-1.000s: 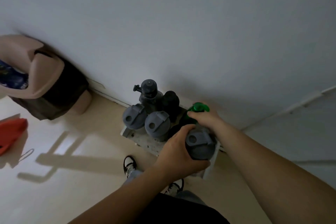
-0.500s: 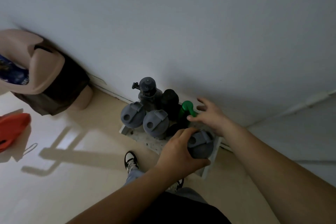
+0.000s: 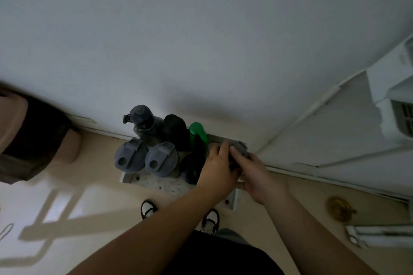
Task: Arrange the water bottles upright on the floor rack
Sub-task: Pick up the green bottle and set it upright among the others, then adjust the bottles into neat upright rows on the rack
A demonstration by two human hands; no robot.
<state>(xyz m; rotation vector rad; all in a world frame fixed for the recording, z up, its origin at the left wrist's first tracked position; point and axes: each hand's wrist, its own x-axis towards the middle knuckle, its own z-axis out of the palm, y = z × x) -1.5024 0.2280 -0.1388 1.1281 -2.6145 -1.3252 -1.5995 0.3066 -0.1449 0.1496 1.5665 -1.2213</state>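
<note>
Both your hands close around one grey bottle (image 3: 240,148) at the right end of the floor rack (image 3: 156,183), against the wall. Your left hand (image 3: 218,169) wraps its near side and your right hand (image 3: 257,174) grips it from the right, so only part of its grey lid shows; the body is hidden and you cannot tell whether it stands straight. Upright along the rack's back edge are a dark bottle with a clip (image 3: 143,121), a black bottle (image 3: 175,130) and a green bottle (image 3: 197,136). Two grey flip-lid bottles (image 3: 130,156) stand at the front left, and a dark round cap (image 3: 192,168) sits half behind your left wrist. The dim light shows no readable labels.
</note>
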